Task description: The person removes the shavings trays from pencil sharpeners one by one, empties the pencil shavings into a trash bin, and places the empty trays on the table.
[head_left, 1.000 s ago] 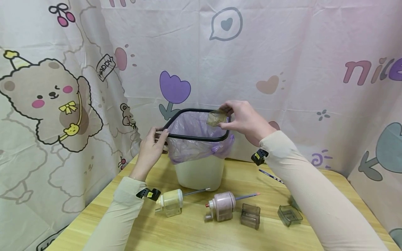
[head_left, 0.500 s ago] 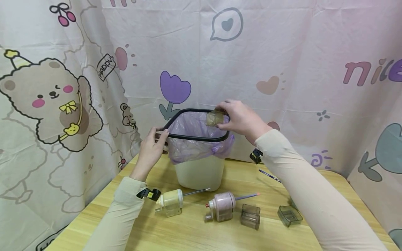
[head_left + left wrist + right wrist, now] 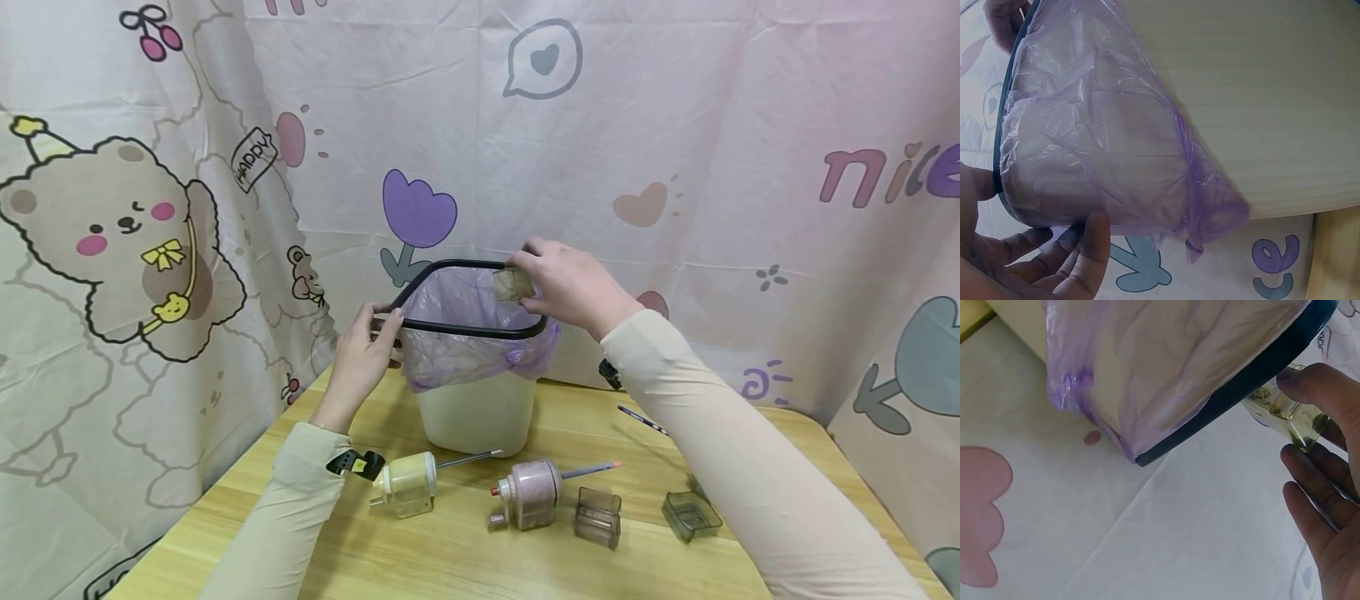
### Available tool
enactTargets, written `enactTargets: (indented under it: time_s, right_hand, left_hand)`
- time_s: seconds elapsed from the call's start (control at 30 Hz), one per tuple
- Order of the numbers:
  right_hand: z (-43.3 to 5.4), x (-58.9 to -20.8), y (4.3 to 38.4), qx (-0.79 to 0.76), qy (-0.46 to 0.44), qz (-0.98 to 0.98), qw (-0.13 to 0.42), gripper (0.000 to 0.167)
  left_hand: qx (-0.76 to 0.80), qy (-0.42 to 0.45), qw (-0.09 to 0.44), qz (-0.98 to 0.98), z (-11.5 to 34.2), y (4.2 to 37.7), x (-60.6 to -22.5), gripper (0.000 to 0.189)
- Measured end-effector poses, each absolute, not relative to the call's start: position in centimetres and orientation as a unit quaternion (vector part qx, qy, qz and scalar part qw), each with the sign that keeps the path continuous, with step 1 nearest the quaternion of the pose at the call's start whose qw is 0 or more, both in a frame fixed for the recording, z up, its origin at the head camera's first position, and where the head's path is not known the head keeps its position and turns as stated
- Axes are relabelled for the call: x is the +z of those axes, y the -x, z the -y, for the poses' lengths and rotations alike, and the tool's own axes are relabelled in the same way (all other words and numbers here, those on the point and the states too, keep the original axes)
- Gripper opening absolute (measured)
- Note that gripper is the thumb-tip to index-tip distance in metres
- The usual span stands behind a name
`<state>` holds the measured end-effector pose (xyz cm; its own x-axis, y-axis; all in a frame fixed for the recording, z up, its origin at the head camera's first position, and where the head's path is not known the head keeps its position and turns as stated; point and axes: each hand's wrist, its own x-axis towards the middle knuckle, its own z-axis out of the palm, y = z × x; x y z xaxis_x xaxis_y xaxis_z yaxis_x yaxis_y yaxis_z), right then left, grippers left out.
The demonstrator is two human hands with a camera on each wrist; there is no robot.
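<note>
My left hand (image 3: 363,354) holds the left side of a cream trash bin (image 3: 474,415), thumb on its black rim (image 3: 465,330) and fingers against the outside. A thin purple trash bag (image 3: 1097,119) lines the bin and folds over the rim. Above the bin's right side, my right hand (image 3: 566,279) grips a small clear yellowish pencil sharpener drawer (image 3: 513,285) between thumb and fingers. In the right wrist view, shavings show inside the drawer (image 3: 1291,412), which is tilted at the rim. The bin's bottom is hidden.
On the table stand a yellow crank pencil sharpener (image 3: 411,485) and a pink one (image 3: 536,493), each with a pencil sticking out. Two smoky clear drawers (image 3: 597,517) lie to the right. A dark patterned pencil (image 3: 642,419) is partly covered by the right arm.
My right hand has shifted slightly left and turned over, tipping the drawer further over the bin. The left hand and the bin have stayed in place.
</note>
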<state>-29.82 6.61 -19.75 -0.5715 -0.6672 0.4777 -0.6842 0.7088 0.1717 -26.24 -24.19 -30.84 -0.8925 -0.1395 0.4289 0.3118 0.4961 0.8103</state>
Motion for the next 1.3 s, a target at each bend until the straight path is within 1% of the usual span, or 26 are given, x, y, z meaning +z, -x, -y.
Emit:
enactTargets:
  time_s: [0.2, 0.5, 0.73, 1.07, 1.3]
  right_hand:
    - [-6.7, -20.1, 29.8, -0.012, -0.409, 0.860, 0.305, 0.049]
    - [-6.3, -19.9, 29.5, -0.043, -0.431, 0.843, 0.321, 0.049]
    - [-5.6, -20.0, 29.7, -0.085, -0.450, 0.813, 0.359, 0.036]
    - [-5.2, -20.4, 29.8, -0.132, -0.465, 0.781, 0.395, 0.015]
    - [-5.2, -20.6, 29.9, -0.155, -0.472, 0.765, 0.409, 0.012]
  left_hand:
    - [-0.499, 0.056, 0.225, 0.835, 24.2, 26.3, -30.8, 0.055]
    - [-0.499, 0.058, 0.225, 0.835, 24.1, 26.3, -30.8, 0.054]
    - [-0.503, 0.063, 0.224, 0.833, 24.2, 26.3, -30.8, 0.055]
    - [-0.503, 0.062, 0.229, 0.831, 24.2, 26.2, -30.9, 0.055]
    - [-0.496, 0.060, 0.232, 0.835, 24.3, 26.3, -30.9, 0.055]
